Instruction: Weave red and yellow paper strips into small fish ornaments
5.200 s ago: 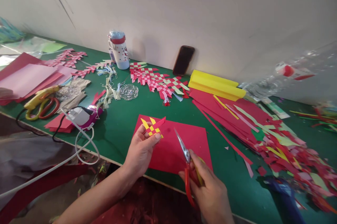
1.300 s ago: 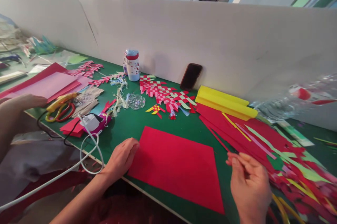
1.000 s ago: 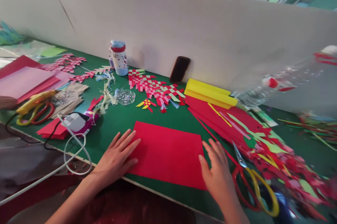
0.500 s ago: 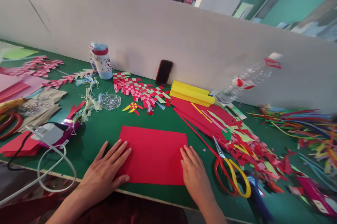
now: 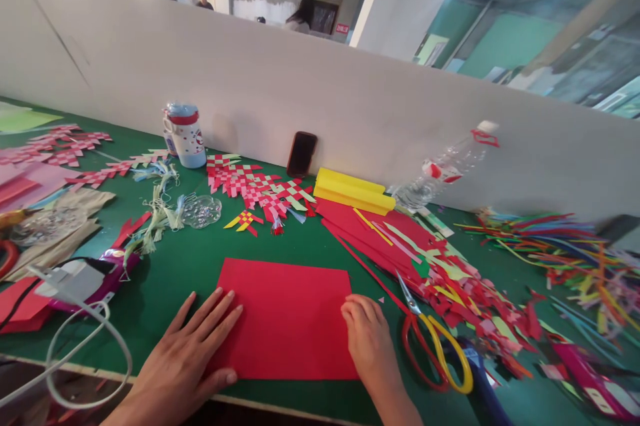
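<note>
A sheet of red paper [image 5: 287,319] lies flat on the green table in front of me. My left hand [image 5: 187,343] rests on its left side, palm down with the fingers spread. At the right edge of the paper, my right hand [image 5: 370,336] has its fingers bent and pressed together on that edge; its thumb is mostly hidden. Just right of this hand lie scissors [image 5: 435,346] with one red and one yellow handle loop, holding nothing between their blades. Beyond the paper sits a small woven yellow and red paper piece [image 5: 245,221].
Woven red and pink strips [image 5: 260,186], a cup [image 5: 187,136], a phone [image 5: 301,154], yellow paper [image 5: 353,191] and a plastic bottle [image 5: 447,166] stand or lie along the partition. Paper scraps [image 5: 475,299] cover the right side. A white cable [image 5: 90,346] loops at the left edge.
My right hand's fingers, stretched out before, are now bent at the paper's edge. My left hand stays spread on the paper. The camera view has tilted up slightly.
</note>
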### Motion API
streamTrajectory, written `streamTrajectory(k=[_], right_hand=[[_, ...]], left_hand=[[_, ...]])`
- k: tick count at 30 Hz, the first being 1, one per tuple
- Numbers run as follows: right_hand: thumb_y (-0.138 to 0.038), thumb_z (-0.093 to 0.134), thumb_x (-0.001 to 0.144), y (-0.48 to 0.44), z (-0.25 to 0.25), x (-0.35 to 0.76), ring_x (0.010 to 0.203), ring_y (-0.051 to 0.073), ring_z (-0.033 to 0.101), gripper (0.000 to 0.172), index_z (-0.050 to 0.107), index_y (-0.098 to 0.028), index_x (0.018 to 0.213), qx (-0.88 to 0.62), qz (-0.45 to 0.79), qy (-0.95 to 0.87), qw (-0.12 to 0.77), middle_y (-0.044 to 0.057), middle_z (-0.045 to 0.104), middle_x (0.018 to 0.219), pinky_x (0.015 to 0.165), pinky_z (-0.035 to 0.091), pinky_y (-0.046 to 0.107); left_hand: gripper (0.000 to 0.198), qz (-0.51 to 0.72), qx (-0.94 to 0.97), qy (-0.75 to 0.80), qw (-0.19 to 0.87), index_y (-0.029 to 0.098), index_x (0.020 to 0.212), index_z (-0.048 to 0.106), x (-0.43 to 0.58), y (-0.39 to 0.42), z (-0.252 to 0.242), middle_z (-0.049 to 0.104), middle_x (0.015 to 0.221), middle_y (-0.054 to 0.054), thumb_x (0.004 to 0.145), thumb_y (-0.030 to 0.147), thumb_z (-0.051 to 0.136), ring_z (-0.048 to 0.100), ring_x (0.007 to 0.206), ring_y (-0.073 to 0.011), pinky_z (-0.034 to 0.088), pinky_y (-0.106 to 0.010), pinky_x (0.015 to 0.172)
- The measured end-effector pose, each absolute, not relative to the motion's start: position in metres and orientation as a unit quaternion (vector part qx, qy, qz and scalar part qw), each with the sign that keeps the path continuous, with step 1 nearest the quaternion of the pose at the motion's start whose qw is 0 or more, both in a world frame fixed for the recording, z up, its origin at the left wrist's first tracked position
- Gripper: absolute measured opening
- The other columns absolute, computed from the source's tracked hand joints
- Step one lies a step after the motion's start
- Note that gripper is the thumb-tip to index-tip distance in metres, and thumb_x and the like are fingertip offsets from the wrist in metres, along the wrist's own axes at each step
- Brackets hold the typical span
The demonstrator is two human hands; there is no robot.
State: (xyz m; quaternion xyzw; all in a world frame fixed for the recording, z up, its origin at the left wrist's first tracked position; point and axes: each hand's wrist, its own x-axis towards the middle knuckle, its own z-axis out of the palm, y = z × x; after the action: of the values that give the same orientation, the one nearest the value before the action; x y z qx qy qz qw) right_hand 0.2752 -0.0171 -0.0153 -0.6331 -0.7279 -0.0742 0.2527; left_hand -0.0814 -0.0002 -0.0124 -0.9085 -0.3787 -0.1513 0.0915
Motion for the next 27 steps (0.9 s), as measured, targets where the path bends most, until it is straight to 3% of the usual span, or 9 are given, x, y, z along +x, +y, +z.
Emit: streamTrajectory(k=[7, 11, 15, 21, 27], right_hand=[[-0.033, 0.04, 0.097, -0.007, 0.013, 0.326, 0.076, 0.023, 0.067, 0.024, 0.061, -0.023, 0.091, -0.676, -0.122, -0.685, 0.243, 0.006, 0.069, 0.082, 0.07, 0.055, 0.034], [-0.028, 0.036, 0.094, 0.004, 0.031, 0.37, 0.088, 0.027, 0.063, 0.031, 0.065, -0.02, 0.099, -0.718, -0.171, -0.639, 0.216, 0.013, 0.069, 0.094, 0.082, 0.052, 0.043], [-0.025, 0.044, 0.091, 0.018, 0.031, 0.371, 0.11, 0.029, 0.054, 0.029, 0.068, -0.021, 0.108, -0.73, -0.171, -0.644, 0.151, 0.012, 0.066, 0.115, 0.096, 0.044, 0.046], [-0.024, 0.061, 0.088, 0.031, 0.018, 0.342, 0.103, 0.026, 0.058, 0.012, 0.069, -0.019, 0.096, -0.759, -0.137, -0.634, 0.048, 0.008, 0.068, 0.103, 0.088, 0.048, 0.044], [-0.034, 0.058, 0.094, 0.034, 0.02, 0.336, 0.101, 0.02, 0.062, 0.026, 0.062, -0.018, 0.114, -0.779, -0.125, -0.614, 0.011, 0.007, 0.063, 0.118, 0.088, 0.053, 0.042]], left_hand=[[0.1, -0.14, -0.932, -0.331, 0.042, 0.024, 0.153, 0.026, -0.085, 0.0, -0.01, 0.043, 0.151, -0.007, 0.075, 0.084, 0.043, 0.033, 0.143, -0.0296, -0.007, -0.045, 0.12], [0.099, -0.114, -0.936, -0.333, 0.005, 0.027, 0.154, 0.02, -0.089, 0.001, -0.014, 0.039, 0.153, -0.005, 0.076, 0.082, 0.045, 0.033, 0.143, -0.029, -0.012, -0.045, 0.119], [0.095, -0.103, -0.932, -0.347, -0.024, 0.032, 0.154, 0.018, -0.09, 0.001, -0.017, 0.04, 0.153, -0.003, 0.077, 0.078, 0.05, 0.038, 0.14, -0.0293, -0.003, -0.046, 0.12], [0.093, -0.125, -0.934, -0.335, 0.002, 0.033, 0.154, 0.02, -0.093, 0.003, -0.022, 0.042, 0.151, -0.002, 0.077, 0.076, 0.051, 0.041, 0.139, -0.0287, 0.001, -0.044, 0.121], [0.092, -0.126, -0.938, -0.323, 0.02, 0.034, 0.153, 0.022, -0.095, 0.005, -0.029, 0.046, 0.149, -0.003, 0.077, 0.073, 0.054, 0.044, 0.136, -0.0296, -0.001, -0.045, 0.121]])
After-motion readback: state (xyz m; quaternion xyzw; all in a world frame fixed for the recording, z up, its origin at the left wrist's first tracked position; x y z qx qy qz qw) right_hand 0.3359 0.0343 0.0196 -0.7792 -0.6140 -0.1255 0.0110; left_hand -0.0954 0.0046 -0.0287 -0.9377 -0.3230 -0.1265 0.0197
